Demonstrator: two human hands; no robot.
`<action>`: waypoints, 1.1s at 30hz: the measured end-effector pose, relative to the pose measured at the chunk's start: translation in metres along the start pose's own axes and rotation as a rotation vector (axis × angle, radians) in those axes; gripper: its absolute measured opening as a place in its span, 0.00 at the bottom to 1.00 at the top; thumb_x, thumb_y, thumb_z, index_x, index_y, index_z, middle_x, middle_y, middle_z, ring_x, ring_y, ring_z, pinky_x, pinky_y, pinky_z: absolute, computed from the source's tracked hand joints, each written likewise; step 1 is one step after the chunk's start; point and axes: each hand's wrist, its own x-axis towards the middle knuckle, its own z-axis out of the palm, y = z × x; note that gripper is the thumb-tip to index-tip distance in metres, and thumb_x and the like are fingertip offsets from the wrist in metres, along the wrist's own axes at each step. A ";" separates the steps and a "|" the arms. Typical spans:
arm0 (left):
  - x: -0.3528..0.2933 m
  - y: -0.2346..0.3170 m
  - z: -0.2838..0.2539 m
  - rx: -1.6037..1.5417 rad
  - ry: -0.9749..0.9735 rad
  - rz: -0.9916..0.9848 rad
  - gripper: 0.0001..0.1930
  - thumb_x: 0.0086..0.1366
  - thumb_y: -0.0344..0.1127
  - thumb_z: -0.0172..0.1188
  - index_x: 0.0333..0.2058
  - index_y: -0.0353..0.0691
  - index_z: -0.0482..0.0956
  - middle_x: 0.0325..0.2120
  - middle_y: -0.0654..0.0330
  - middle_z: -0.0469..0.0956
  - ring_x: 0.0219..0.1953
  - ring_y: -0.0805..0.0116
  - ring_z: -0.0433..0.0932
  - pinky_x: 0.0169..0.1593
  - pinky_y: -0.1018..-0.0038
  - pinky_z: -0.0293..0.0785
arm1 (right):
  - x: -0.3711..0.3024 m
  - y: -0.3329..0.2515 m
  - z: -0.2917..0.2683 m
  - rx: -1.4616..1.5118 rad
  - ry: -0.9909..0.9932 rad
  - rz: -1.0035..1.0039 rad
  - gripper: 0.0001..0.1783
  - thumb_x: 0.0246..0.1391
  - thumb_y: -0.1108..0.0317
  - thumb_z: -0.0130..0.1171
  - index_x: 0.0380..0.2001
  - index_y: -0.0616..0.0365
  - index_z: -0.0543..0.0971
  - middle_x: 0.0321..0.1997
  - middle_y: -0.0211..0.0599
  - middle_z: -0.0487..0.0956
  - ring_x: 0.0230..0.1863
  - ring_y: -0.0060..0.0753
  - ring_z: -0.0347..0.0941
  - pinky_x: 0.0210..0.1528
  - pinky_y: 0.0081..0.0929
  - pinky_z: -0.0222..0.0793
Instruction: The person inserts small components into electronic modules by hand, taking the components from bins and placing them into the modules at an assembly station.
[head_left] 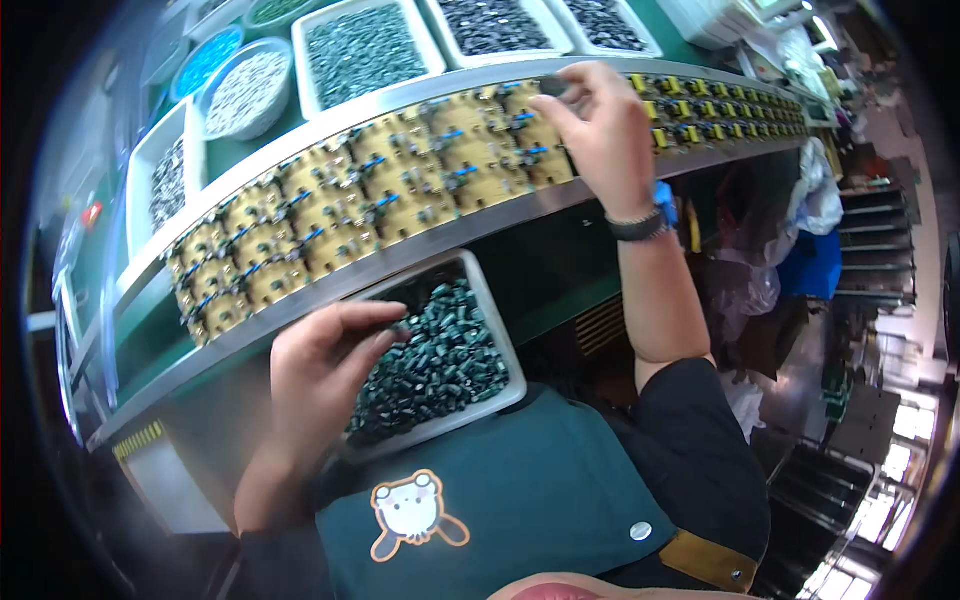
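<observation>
- In the head view, the right hand (608,125) is closed in a pinch above the row, its thumb and forefinger gripping what looks like a small dark block (552,88), too blurred to identify further;
- the left hand (318,365) is half curled, thumb and forefinger nearly meeting, over the left part of a white, rectangular plastic tray (497,325); whether a part sits between those fingertips I cannot tell;
- just under and to the right of the left hand, glossy dark-green block-shaped components (440,365) fill that tray; they lie loose, jumbled at all angles, catching the light;
- left of the right hand, tan circuit boards (405,185) run edge to edge along a silver metal rail (480,222), dotted with small parts and blue pieces; right of that hand, further boards bear yellow block components (690,108);
- beyond both hands stands a white tray of teal parts (362,52);
- as a judgement, a hurried pinch could let the block slip or seat askew; the right hand's fingers could knock neighbouring parts, since they crowd closely; the left hand could lift several tangled components at once.
</observation>
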 end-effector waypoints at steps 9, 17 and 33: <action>0.032 0.021 -0.008 -0.190 -0.122 0.040 0.10 0.67 0.18 0.65 0.47 0.29 0.85 0.41 0.56 0.87 0.43 0.72 0.84 0.49 0.79 0.80 | -0.089 -0.102 -0.025 0.171 -0.844 -0.577 0.18 0.57 0.66 0.66 0.51 0.56 0.80 0.39 0.37 0.74 0.36 0.39 0.73 0.43 0.35 0.72; 0.129 0.051 0.023 0.931 0.028 0.927 0.06 0.60 0.25 0.68 0.36 0.39 0.85 0.34 0.60 0.85 0.36 0.60 0.79 0.46 0.67 0.77 | -0.116 -0.110 -0.005 0.179 -0.793 -0.604 0.10 0.60 0.68 0.59 0.44 0.57 0.79 0.38 0.38 0.72 0.39 0.40 0.72 0.47 0.36 0.72; 0.197 0.053 0.037 1.212 -0.122 1.030 0.03 0.62 0.26 0.67 0.35 0.38 0.84 0.33 0.60 0.83 0.39 0.59 0.76 0.47 0.66 0.76 | -0.122 -0.101 -0.004 0.607 -0.537 -0.280 0.07 0.58 0.77 0.62 0.40 0.60 0.82 0.40 0.41 0.79 0.35 0.40 0.74 0.40 0.31 0.74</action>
